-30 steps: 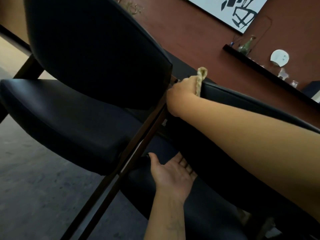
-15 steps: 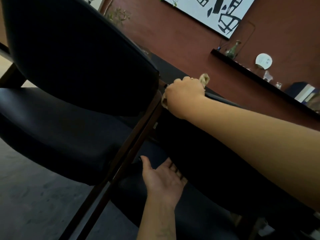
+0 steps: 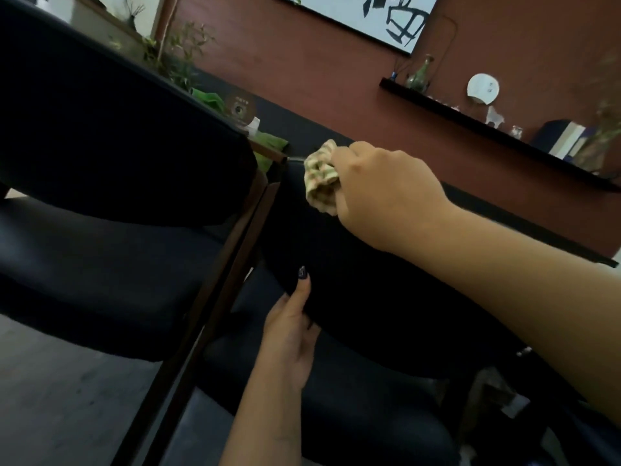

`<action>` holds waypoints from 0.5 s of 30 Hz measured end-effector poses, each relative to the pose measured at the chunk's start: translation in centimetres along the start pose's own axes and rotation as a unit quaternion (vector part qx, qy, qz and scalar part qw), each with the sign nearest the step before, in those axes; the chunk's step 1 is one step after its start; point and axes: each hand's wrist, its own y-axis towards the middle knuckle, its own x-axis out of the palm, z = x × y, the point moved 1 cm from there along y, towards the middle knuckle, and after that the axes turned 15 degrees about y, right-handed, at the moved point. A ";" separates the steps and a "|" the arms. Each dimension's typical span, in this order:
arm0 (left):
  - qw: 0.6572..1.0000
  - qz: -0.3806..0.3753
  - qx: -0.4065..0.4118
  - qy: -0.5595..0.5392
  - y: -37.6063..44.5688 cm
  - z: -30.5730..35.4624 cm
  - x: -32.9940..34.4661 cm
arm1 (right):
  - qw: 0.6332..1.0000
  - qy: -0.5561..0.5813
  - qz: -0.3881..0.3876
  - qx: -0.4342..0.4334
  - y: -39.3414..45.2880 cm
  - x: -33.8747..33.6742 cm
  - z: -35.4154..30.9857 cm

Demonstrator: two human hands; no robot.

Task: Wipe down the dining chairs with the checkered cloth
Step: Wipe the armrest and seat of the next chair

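Observation:
Two black padded dining chairs with dark wooden frames stand side by side. The nearer chair (image 3: pixel 353 270) has its backrest under my arms; the other chair (image 3: pixel 111 156) fills the left. My right hand (image 3: pixel 386 193) grips the bunched checkered cloth (image 3: pixel 321 176) and presses it on the top left corner of the nearer backrest. My left hand (image 3: pixel 290 327) holds that backrest's lower edge, thumb on the back, fingers tucked behind it.
A dark dining table (image 3: pixel 302 129) lies beyond the chairs with green items and a plant on it. A wall shelf (image 3: pixel 487 126) with small ornaments runs along the red-brown wall. Grey floor (image 3: pixel 67 398) shows at the lower left.
My right hand has slid the cloth from behind the backrest's top edge onto its near face. My left hand has turned from palm-up to clasping the backrest's lower edge.

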 end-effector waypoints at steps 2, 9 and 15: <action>1.000 0.022 0.015 0.015 -0.4 -0.3 0.8 | 1.000 -0.012 0.010 -0.017 -1.6 -0.4 0.7; 0.969 0.180 0.040 0.162 -2.5 -2.1 4.8 | 0.997 0.063 0.026 -0.048 -6.7 -2.1 4.6; 0.737 0.204 0.362 0.533 -5.4 -1.3 9.0 | 0.971 0.191 0.095 -0.108 -12.0 -2.1 10.1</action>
